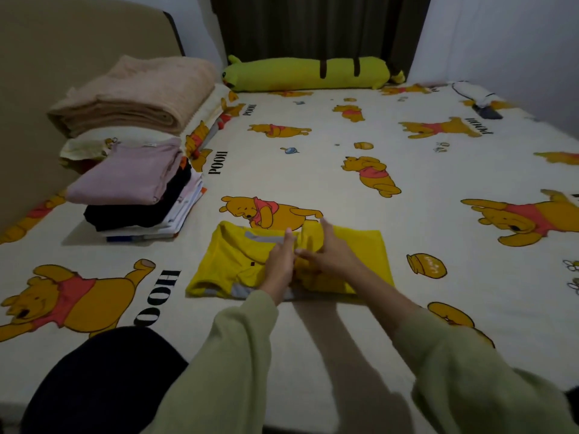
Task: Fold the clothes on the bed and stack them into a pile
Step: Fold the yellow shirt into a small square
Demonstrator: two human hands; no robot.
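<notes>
Both hands lay on the yellow garment (291, 261) near the bed's front edge. The left hand (280, 266) had its fingers stretched flat along the middle fold, pressing it down. The right hand (329, 250) rested just beside it, fingers extended toward the far edge; whether its fingertips pinched a fold or only pressed could not be told, since blur and bunched cloth hid them.

Judging by its wrinkles and limp edges, the garment was light, soft and thin, likely to slump or spring open if let go. It would best be taken by the two ends of the folded rectangle, with palms slid under, so the layers travel together. Grey trim showed at its near and far edges; which part of the garment that was stayed unclear.

Farther left, apart from the garment, stood the pile (141, 195) of folded clothes, a pink piece on top, dark and white ones beneath. Its lowest layers were too compressed to count. Beyond it sat a folded beige blanket (138, 95), and a green bolster (310, 73) lay along the far side of the bed (313, 145). A dark object at the far right corner was too dim to identify.
</notes>
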